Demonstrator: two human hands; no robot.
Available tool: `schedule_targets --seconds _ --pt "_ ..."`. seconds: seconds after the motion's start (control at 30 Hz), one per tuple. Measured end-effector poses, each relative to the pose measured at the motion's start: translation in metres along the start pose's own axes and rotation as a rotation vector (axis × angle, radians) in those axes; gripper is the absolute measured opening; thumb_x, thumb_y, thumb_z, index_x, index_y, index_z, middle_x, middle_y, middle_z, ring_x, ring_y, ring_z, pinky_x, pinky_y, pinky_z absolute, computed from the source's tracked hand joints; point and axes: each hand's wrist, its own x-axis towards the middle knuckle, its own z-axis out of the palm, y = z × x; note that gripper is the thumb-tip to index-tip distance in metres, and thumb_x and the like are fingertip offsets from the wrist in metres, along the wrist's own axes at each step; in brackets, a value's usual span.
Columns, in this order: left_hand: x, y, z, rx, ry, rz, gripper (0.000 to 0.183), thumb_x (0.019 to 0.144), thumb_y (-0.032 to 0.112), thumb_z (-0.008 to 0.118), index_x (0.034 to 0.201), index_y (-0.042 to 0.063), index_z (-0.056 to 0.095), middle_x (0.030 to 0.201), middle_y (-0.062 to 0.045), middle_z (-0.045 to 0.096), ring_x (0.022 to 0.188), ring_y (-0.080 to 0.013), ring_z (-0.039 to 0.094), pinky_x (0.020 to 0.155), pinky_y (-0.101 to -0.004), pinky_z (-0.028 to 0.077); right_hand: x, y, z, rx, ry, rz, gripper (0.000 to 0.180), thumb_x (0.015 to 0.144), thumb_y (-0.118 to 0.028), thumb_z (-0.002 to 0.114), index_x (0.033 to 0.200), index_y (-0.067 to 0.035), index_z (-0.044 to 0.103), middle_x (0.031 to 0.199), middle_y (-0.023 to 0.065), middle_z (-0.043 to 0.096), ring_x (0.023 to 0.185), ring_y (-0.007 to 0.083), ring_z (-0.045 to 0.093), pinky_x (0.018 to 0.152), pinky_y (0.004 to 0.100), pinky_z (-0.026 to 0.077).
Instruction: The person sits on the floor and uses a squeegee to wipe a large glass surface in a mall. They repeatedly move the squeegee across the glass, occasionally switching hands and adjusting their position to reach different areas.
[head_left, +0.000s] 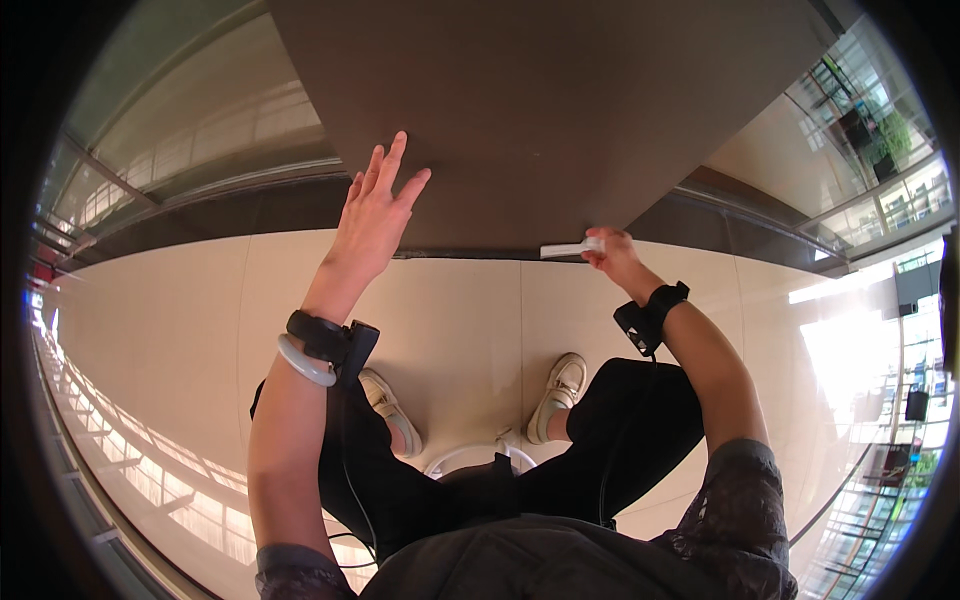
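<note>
A dark brown flat panel (525, 112) rises in front of me from the floor. My left hand (379, 199) is at the panel's left part with its fingers spread and nothing in it; whether it touches the surface I cannot tell. My right hand (613, 251) is low at the panel's right, closed around one end of a white flat-bladed tool (566, 250). The tool's blade points left along the panel's bottom edge. The fingers partly hide its grip end.
Pale floor tiles (450, 315) lie below the panel, with my feet in light shoes (564, 382) on them. Glass panes (225, 112) flank the panel above a dark base strip (187, 217). Thin cables (352, 480) hang by my legs. A white ring-shaped part (457, 454) is between my legs.
</note>
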Motion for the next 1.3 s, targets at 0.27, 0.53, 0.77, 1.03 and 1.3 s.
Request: schedule_targets --seconds 0.27,0.53,0.77,1.03,1.3 --pt "0.000 -0.001 0.002 0.055 -0.001 0.030 0.053 0.089 0.001 0.064 0.139 0.014 0.052 0.163 -0.011 0.019 0.146 -0.0366 0.028 0.115 -0.0495 0.036 -0.111 -0.085 0.070 0.330 -0.392 0.018 0.014 0.093 -0.022 0.060 0.098 -0.009 0.055 0.097 0.0163 0.059 0.066 0.0200 0.057 0.053 0.0290 0.041" --pt "-0.006 -0.002 -0.005 0.034 -0.002 -0.025 0.052 0.090 0.002 0.063 0.139 0.015 0.052 0.162 -0.010 0.021 0.146 -0.0354 0.029 0.115 -0.0494 0.035 -0.078 -0.066 0.077 0.216 -0.385 -0.110 0.020 0.086 0.000 0.070 0.097 -0.010 0.056 0.086 0.0127 0.060 0.070 0.0228 0.064 0.050 0.0288 0.044" --pt "-0.005 -0.004 -0.003 0.035 -0.015 -0.033 0.052 0.091 0.002 0.063 0.140 0.014 0.051 0.161 -0.011 0.022 0.146 -0.0356 0.030 0.116 -0.0491 0.034 -0.008 -0.010 -0.007 -0.084 0.014 -0.139 0.022 0.078 0.003 0.065 0.094 -0.010 0.060 0.069 0.0058 0.060 0.056 0.0179 0.063 0.046 0.0284 0.051" --pt "-0.007 -0.006 -0.003 0.051 0.024 -0.043 0.051 0.091 0.004 0.062 0.140 0.015 0.051 0.160 -0.013 0.025 0.144 -0.0358 0.033 0.115 -0.0492 0.036 -0.098 -0.052 0.126 0.215 -0.527 -0.176 0.007 0.092 -0.004 0.060 0.100 -0.004 0.060 0.094 0.0145 0.062 0.076 0.0276 0.067 0.058 0.0329 0.046" --pt "-0.009 -0.008 -0.007 0.044 -0.001 -0.065 0.051 0.090 0.005 0.063 0.140 0.012 0.051 0.156 -0.015 0.032 0.140 -0.0367 0.039 0.112 -0.0478 0.039 -0.097 -0.081 0.088 0.249 -0.221 -0.406 0.030 0.097 -0.022 0.049 0.109 0.002 0.060 0.079 0.0200 0.068 0.054 0.0223 0.061 0.044 0.0302 0.041"
